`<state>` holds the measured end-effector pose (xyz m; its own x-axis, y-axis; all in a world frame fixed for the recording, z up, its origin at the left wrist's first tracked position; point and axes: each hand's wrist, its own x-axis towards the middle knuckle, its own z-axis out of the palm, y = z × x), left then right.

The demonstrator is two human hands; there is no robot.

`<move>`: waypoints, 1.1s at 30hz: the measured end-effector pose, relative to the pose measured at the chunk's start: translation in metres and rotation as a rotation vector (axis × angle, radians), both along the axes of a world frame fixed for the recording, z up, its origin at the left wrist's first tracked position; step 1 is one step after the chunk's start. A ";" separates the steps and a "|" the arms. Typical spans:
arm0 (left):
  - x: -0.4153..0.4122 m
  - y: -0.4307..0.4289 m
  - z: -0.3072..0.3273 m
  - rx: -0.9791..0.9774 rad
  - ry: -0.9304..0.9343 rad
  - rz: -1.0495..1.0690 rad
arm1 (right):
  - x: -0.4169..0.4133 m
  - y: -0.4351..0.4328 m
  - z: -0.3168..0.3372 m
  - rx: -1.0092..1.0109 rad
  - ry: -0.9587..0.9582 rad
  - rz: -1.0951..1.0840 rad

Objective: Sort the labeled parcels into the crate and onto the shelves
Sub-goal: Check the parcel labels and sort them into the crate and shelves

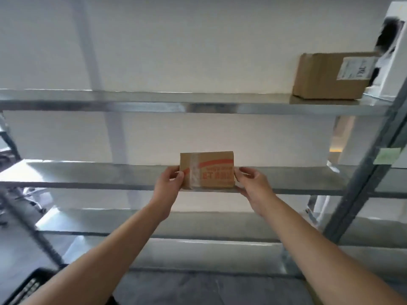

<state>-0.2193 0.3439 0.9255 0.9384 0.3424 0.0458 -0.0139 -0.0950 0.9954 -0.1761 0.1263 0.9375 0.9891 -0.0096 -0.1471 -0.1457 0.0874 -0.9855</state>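
A small brown cardboard parcel [207,169] with red print and clear tape is at the front edge of the middle metal shelf [88,176]. My left hand [168,183] grips its left end and my right hand [252,183] grips its right end. Whether the parcel's bottom rests on the shelf I cannot tell. A larger brown parcel [326,77] with a white label stands on the upper shelf [154,102] at the right.
A white box [394,58] stands at the upper shelf's far right. A grey upright post [363,170] with a green note [386,155] bounds the right side. A lower shelf [110,221] lies below. The corner of a dark crate [30,285] shows at bottom left.
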 end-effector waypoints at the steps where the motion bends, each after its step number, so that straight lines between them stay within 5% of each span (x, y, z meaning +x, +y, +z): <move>1: -0.010 0.032 0.002 0.002 0.006 0.040 | 0.000 0.030 0.001 0.011 0.003 0.091; 5: -0.052 0.139 0.009 0.004 -0.028 0.180 | -0.006 0.139 0.007 -0.057 -0.004 0.377; 9: -0.083 0.215 0.023 -0.026 -0.068 0.232 | -0.014 0.231 0.012 0.109 -0.003 0.429; 21: -0.144 0.348 0.011 -0.052 -0.163 0.440 | -0.016 0.388 -0.005 0.190 0.085 0.742; 33: -0.152 0.412 -0.028 -0.083 0.071 0.610 | 0.029 0.512 -0.026 0.119 0.052 1.136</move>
<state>-0.3710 0.7561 0.8977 0.5725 0.8178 -0.0590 0.0851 0.0123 0.9963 -0.1469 0.6381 0.9115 0.4096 0.9032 -0.1282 -0.2402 -0.0288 -0.9703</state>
